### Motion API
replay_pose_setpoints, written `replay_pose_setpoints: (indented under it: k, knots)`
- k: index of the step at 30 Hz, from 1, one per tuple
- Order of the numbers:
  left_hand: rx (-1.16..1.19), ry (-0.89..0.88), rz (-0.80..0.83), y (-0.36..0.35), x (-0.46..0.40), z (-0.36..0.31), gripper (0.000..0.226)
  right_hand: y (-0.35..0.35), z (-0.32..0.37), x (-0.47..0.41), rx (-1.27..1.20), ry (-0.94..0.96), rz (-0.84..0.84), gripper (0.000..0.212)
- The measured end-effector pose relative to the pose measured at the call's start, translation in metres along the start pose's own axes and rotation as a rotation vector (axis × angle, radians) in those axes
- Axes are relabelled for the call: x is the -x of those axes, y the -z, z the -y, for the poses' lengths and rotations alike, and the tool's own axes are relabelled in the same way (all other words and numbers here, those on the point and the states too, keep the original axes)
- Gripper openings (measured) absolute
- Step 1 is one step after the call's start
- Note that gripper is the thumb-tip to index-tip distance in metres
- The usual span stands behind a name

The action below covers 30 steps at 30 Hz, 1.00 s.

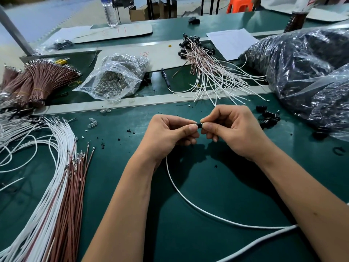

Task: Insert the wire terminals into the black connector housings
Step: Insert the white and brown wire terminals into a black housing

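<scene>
Both of my hands meet above the green mat at the centre. My left hand (170, 134) and my right hand (232, 129) pinch a small black connector housing (198, 125) between thumbs and fingertips; most of it is hidden by my fingers. A white wire (181, 192) runs from under my left hand and curves down to the right across the mat. Loose white and brown terminal wires (62, 186) lie fanned out at the left. A few spare black housings (268, 116) lie to the right of my right hand.
Finished wires with black housings (204, 59) are piled at the back centre. A clear bag of small metal parts (113, 78) and banded brown wire bundles (37, 80) sit at the back left. Large plastic bags of black parts (302, 67) fill the right.
</scene>
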<state>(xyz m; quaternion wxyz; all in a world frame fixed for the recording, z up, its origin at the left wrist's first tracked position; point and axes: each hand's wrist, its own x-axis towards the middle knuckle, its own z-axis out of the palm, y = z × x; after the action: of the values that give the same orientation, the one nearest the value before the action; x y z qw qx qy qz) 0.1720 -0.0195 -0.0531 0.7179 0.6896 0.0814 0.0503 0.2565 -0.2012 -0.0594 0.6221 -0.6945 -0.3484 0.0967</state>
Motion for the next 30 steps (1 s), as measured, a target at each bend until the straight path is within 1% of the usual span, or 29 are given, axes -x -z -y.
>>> replay_pose_setpoints:
  k: [4,7,10,13,15,18,19,22,25,27,30]
  knots:
    - [0.002,-0.045,-0.014,-0.0026,-0.0001,0.0009,0.012,-0.0004,0.0000,-0.0003,-0.058,-0.041,0.000,0.003]
    - [-0.036,-0.124,-0.026,-0.0035,-0.0006,0.0015,0.016,0.0012,0.0013,-0.0008,-0.098,-0.084,0.016,0.005]
    - [-0.093,-0.176,-0.015,-0.0046,-0.0010,0.0011,0.020,0.0019,0.0016,-0.0014,-0.085,-0.093,0.027,0.008]
    - [-0.098,-0.162,-0.012,-0.0054,-0.0023,0.0029,0.019,0.0014,-0.0006,-0.0012,-0.081,-0.088,0.018,0.005]
    - [-0.062,-0.153,-0.021,-0.0055,-0.0030,0.0031,0.018,0.0007,-0.0015,-0.0012,-0.146,-0.098,-0.018,0.003]
    - [-0.029,-0.159,-0.045,-0.0048,-0.0034,0.0033,0.017,-0.0012,-0.0026,-0.0018,-0.203,-0.120,-0.079,0.013]
    - [-0.020,-0.158,-0.046,-0.0047,-0.0035,0.0035,0.017,-0.0012,-0.0029,-0.0020,-0.202,-0.124,-0.084,0.012]
    - [0.008,-0.141,-0.030,-0.0052,-0.0024,0.0037,0.016,0.0006,-0.0028,-0.0007,-0.215,-0.136,-0.051,0.007]
    - [0.016,-0.122,-0.005,-0.0054,-0.0014,0.0041,0.016,0.0020,-0.0011,0.0011,-0.227,-0.142,-0.012,0.009]
    - [0.023,-0.118,-0.003,-0.0055,-0.0015,0.0044,0.015,0.0009,-0.0016,0.0019,-0.213,-0.131,-0.017,0.013]
    - [0.039,-0.125,-0.036,-0.0064,-0.0020,0.0022,0.014,-0.0073,-0.0026,0.0010,-0.145,-0.053,-0.092,0.014]
